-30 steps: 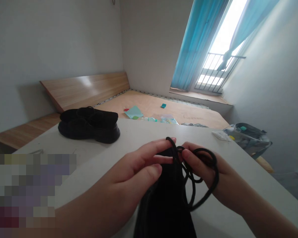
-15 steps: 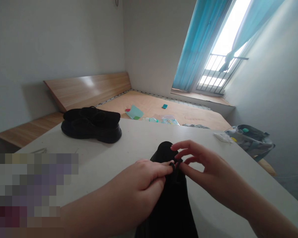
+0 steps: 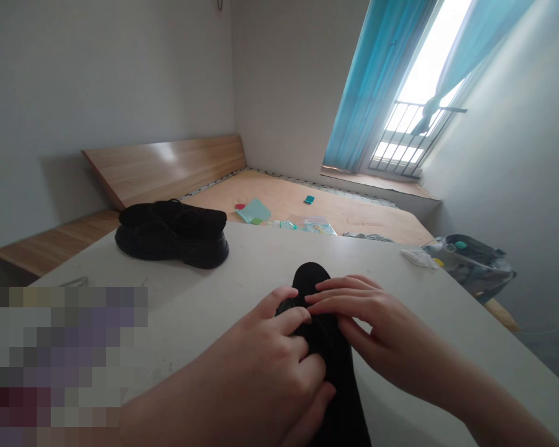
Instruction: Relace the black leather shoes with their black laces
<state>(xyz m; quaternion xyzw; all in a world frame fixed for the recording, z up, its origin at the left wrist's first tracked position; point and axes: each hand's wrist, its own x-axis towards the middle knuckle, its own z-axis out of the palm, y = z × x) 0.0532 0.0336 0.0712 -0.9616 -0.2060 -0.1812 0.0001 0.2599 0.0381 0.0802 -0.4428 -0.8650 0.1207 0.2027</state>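
A black shoe (image 3: 313,273) lies on the white table, its toe pointing away from me. My left hand (image 3: 279,354) bends over its upper from the left, fingers curled against it. From the other side comes my right hand (image 3: 366,310), with its fingertips across the top of the shoe and its thumb along the right edge. The fingers of both hands nearly meet. Beneath them the laces are mostly hidden, and whether a lace is pinched there I cannot make out.
Another pair of black shoes (image 3: 172,239) stands at the table's far left. A clear plastic packet (image 3: 419,257) lies near the right edge of the white table (image 3: 242,282). Beyond are a wooden bed board (image 3: 354,214) with small items and a grey bag (image 3: 475,261).
My hands no longer pinch the black lace loops in view. The left fingers have spread forward over the shoe, and the right fingers have reached left and flattened onto its top.
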